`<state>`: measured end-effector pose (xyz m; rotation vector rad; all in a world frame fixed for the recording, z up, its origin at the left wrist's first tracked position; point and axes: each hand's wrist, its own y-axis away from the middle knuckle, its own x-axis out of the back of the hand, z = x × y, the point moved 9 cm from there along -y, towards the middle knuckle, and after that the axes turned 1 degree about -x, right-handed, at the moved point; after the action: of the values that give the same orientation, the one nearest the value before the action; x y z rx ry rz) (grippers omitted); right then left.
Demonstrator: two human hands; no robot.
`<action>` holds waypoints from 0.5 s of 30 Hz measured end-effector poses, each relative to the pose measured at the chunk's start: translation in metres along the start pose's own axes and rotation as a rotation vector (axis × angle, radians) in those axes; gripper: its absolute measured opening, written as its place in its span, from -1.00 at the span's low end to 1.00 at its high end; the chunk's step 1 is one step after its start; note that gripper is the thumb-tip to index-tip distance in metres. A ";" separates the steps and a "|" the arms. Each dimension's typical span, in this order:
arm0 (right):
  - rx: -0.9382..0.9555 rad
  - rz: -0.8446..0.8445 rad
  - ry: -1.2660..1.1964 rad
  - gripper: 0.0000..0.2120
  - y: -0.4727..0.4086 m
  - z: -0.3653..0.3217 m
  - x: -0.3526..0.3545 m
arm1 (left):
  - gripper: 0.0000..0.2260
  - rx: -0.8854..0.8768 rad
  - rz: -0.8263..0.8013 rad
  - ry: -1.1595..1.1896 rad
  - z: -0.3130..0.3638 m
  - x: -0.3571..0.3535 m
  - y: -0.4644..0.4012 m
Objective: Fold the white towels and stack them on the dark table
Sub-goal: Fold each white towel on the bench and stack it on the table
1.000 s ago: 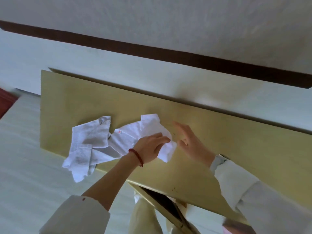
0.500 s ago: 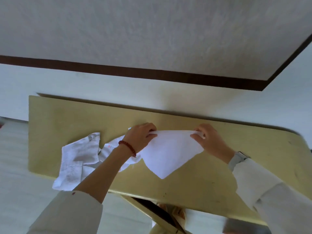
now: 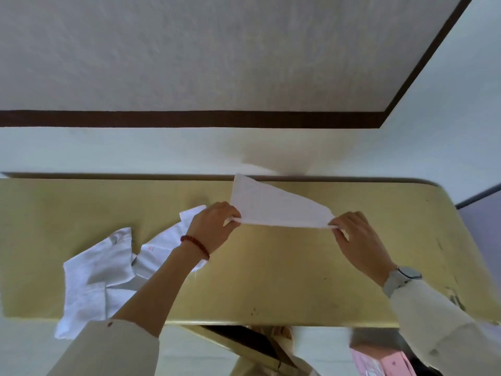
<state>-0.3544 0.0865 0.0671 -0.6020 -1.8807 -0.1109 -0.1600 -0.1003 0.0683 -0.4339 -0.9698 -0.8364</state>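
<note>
My left hand and right hand each pinch 1 corner of a white towel above the yellowish desk (scuffed), pale wall behind; more towels lie crumpled at left.

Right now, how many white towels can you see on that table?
3, I think. One towel is stretched between both hands above the table. Two crumpled ones lie left: one overhanging the near edge, another partly under the left forearm. More may be hidden.
</note>
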 end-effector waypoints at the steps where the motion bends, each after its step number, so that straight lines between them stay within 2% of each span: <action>1: -0.038 -0.090 0.005 -0.86 0.014 0.009 -0.019 | -0.84 0.024 -0.137 -0.029 -0.008 -0.026 0.008; 4: -0.134 -0.424 0.005 -0.85 0.062 0.034 -0.077 | -0.79 0.073 -0.503 -0.118 -0.030 -0.097 0.039; 7: -0.250 -0.617 -0.039 -0.83 0.097 0.050 -0.111 | -0.76 0.172 -0.667 -0.058 -0.045 -0.137 0.059; 9: -0.371 -0.576 -0.132 -0.85 0.099 0.060 -0.112 | -0.75 0.256 -0.644 0.046 -0.051 -0.145 0.058; 12: -0.551 -0.427 -0.246 -0.83 0.084 0.077 -0.105 | -0.75 0.325 -0.545 0.160 -0.059 -0.149 0.046; 15: -0.600 -0.265 -0.321 -0.81 0.062 0.081 -0.100 | -0.78 0.393 -0.342 0.273 -0.070 -0.143 0.025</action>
<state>-0.3686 0.1337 -0.0674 -0.8015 -2.2412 -0.8143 -0.1446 -0.0701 -0.0896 0.1873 -0.9363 -0.9547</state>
